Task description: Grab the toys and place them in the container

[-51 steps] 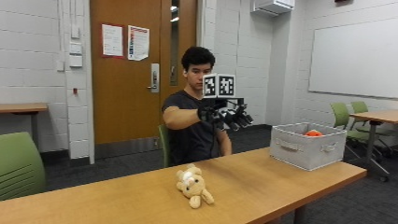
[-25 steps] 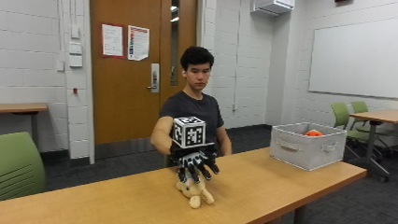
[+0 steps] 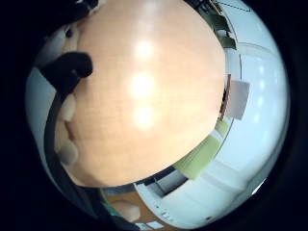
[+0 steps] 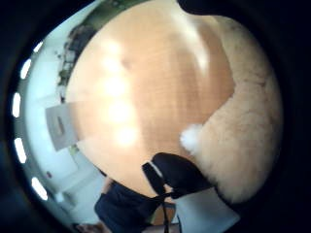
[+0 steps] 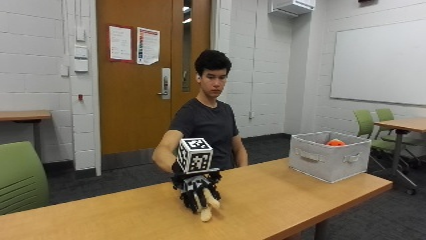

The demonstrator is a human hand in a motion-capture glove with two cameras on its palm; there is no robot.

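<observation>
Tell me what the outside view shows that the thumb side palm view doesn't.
Only the outside view shows the grey container at the table's far end with an orange toy inside, and the whole gloved right hand down over the plush toy. Only the thumb side palm view shows the plush's cream fur and a small white tuft close up. Both show the wooden table and the plush.

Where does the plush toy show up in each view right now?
Outside view: plush toy on the table, under the gloved right hand.
Thumb side palm view: cream fur beside the black fingers.
Little finger side palm view: pale parts at the picture's edge.
Shared landmark: the wooden table.
</observation>
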